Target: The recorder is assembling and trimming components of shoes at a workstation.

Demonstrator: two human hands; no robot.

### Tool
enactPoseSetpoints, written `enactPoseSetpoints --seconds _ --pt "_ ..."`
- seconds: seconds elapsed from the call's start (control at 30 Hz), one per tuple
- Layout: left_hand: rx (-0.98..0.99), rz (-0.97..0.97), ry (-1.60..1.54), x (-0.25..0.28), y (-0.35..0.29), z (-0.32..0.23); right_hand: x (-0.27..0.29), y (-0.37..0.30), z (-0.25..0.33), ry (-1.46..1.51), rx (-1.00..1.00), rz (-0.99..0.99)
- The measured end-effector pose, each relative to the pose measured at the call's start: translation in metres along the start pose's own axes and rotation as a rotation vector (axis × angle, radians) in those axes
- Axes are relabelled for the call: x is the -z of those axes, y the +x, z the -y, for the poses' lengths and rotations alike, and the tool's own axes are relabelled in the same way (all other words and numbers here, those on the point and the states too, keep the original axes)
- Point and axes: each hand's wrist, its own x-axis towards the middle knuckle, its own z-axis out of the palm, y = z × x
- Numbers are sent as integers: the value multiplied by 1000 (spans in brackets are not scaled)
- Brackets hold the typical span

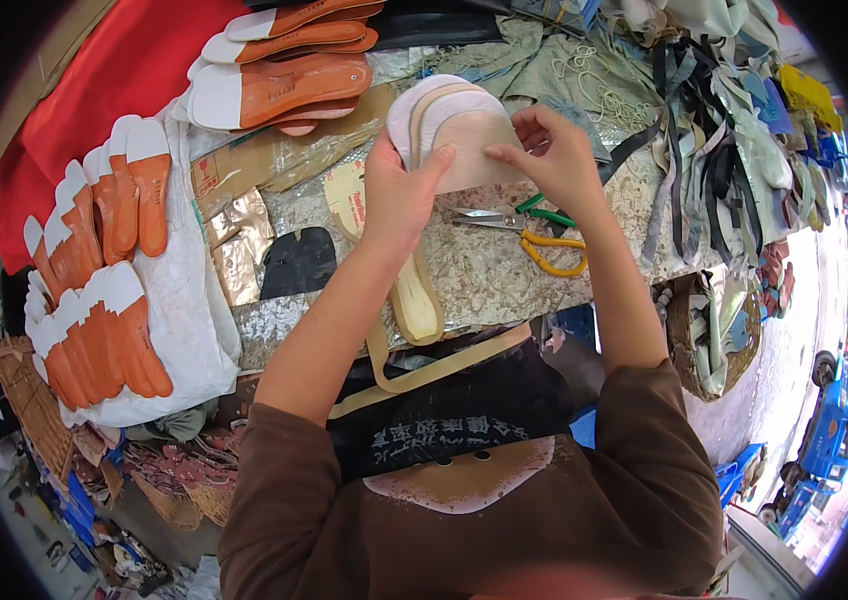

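A fanned stack of thin, pale, round-topped pieces [479, 150], white and beige, is held up over the workbench. My left hand [404, 180] grips its left side, thumb across the front. At the right edge is my right hand [554, 155], its thumb over the front piece and its fingers curled by the edge. Below my hands lie scissors [489, 217] with metal blades, a green handle [544, 212] and a looped yellow handle [554, 255]. A long, pale sole-shaped piece [416, 305] lies below my left wrist, beside a black rounded piece [299, 262].
Orange-brown insoles with white toes are stacked at the back [304, 88] and fanned in rows on a white cloth at left [109, 340]. Dark and grey strips [694, 150] hang at right above a basket of scraps [714, 340]. Cords [604, 90] lie on green cloth.
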Motion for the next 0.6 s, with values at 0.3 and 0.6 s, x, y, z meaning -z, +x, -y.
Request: enactPoseSetpoints --seconds 0.3,0.6 --pt "-20 -43 -177 9 -22 -20 -16 -19 -1 556 -159 83" --pt "23 -170 -105 44 -28 -35 -10 -54 40 103 382 -194"
